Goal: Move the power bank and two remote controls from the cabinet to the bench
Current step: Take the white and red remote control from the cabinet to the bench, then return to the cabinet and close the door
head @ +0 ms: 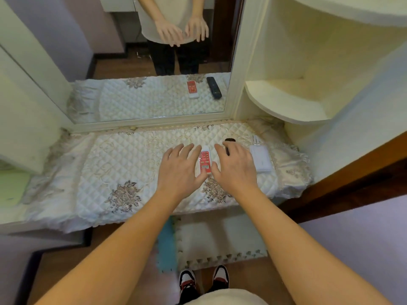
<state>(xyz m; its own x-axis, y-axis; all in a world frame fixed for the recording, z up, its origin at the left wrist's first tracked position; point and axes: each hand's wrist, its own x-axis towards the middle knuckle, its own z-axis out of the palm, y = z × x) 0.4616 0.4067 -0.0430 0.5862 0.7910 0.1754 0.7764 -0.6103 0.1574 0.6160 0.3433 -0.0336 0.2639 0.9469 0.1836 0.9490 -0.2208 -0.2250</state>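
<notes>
Over the quilted surface (132,164) below the mirror (154,62), both hands are hovering with fingers spread, and the red-and-white remote (205,162) is serving as the landmark between them. The left hand (179,170) is sitting just left of that remote, its fingers (176,150) splayed apart and gripping nothing; its thumb is lying close against the remote's near end, though I cannot tell whether it is touching. The right hand (234,167) is sitting just right of the remote, fingers likewise apart and empty, and it is covering most of the black remote (229,142), whose far tip is showing beyond the knuckles. Whether the palm is resting on that black remote or floating above it is not clear.

Further right of the red-and-white remote, past the right hand, the white power bank (261,158) is lying flat on the quilt with its cable end pointing toward the corner shelf (286,100).

All three task items are appearing on the padded surface, so the task looks to be at its closing stage, with the hands seemingly letting go of the two remotes. The next move, as I judge it, is calling for little more than lifting both hands straight up and away without nudging the remotes.
</notes>
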